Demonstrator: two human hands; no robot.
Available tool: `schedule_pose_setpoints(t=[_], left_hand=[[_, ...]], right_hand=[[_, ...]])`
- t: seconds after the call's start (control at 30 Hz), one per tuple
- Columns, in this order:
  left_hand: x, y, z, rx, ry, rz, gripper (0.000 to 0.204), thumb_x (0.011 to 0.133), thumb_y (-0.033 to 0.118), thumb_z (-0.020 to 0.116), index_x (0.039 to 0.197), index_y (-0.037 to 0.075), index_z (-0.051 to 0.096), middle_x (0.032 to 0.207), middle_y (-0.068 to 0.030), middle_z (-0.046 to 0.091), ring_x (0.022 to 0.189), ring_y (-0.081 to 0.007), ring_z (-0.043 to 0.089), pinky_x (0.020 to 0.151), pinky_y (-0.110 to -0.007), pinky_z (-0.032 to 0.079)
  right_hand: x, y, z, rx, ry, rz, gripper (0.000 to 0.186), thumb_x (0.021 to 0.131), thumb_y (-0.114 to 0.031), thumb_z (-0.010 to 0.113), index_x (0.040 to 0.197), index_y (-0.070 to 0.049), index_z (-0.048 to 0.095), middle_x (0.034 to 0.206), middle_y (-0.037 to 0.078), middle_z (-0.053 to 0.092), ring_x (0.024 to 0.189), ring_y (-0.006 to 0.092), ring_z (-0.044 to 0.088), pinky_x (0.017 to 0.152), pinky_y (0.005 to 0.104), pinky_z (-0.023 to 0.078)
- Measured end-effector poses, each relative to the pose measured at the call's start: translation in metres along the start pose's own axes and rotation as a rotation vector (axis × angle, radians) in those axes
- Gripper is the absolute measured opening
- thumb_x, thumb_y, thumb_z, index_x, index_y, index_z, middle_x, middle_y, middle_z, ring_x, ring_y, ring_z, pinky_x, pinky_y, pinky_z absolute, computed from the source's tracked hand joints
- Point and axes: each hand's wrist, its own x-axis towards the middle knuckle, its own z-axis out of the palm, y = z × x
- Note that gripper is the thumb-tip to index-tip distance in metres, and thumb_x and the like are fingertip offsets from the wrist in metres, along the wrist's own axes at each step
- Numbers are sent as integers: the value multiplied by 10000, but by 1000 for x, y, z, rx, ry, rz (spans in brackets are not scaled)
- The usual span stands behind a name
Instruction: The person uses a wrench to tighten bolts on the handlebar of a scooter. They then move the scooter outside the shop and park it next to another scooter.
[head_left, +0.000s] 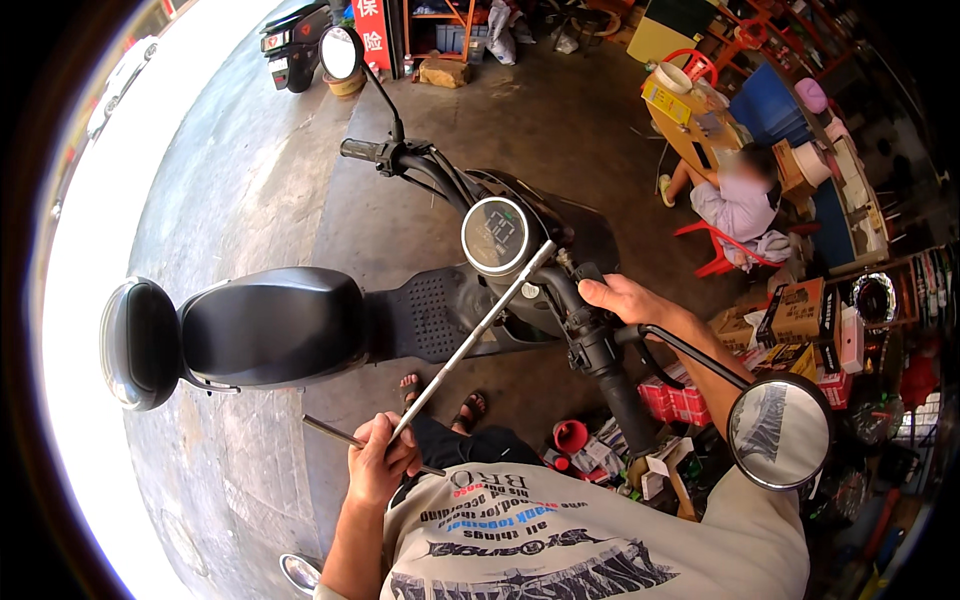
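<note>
A black scooter point(270, 325) with a round display point(495, 234) stands in front of me. My left hand point(385, 455) is closed on a long silver T-handle wrench point(470, 340); its crossbar passes through my fingers. The rod slants up to the handlebar just right of the display, where its far end overlaps the stem; whether it touches cannot be told. My right hand point(625, 298) is closed on the right handlebar point(565, 290) near its inner part, thumb on top and other fingers mostly hidden. The right mirror point(780, 432) hangs over my forearm.
A seated person point(735, 205) on a red chair is at a wooden table point(675, 135), upper right. Boxes point(800, 315) and loose parts point(590, 450) crowd the right side. Another scooter point(290, 55) stands at the back. Concrete floor point(230, 180) runs left to a bright opening.
</note>
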Motion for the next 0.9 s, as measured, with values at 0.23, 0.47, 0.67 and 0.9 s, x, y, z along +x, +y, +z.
schedule_pose_setpoints(t=[0.23, 0.47, 0.67, 0.9], left_hand=[[11, -5, 10, 11, -32, 41, 475, 1057, 389, 373, 845, 14, 572, 522, 52, 292, 423, -72, 267, 470, -257, 383], [15, -11, 12, 8, -47, 47, 472, 1054, 393, 380, 837, 15, 561, 528, 45, 308, 432, -69, 270, 476, -259, 390], [15, -10, 8, 33, -43, 54, 470, 1050, 397, 397, 844, 8, 562, 537, 40, 312, 442, -69, 276, 488, -260, 402], [21, -10, 4, 19, -25, 51, 477, 1042, 410, 416, 849, 1, 567, 530, 43, 308, 444, -69, 279, 488, -258, 406]], right_hand=[[-4, 1, -2, 148, -84, 33, 536, 993, -515, 477, 1071, -11, 643, 955, 30, 644, 881, 106, 581, 821, 280, 470], [-4, -10, -2, -18, -45, -11, 488, 1000, -467, 498, 1140, -12, 608, 995, 16, 635, 903, 100, 570, 831, 270, 467], [1, 2, -12, 158, -133, 91, 474, 994, -466, 509, 1124, -21, 606, 988, 30, 646, 906, 112, 590, 834, 279, 476], [-3, -13, -10, -105, -82, 31, 432, 1009, -437, 500, 1095, -25, 596, 952, 0, 607, 885, 86, 534, 829, 281, 456]])
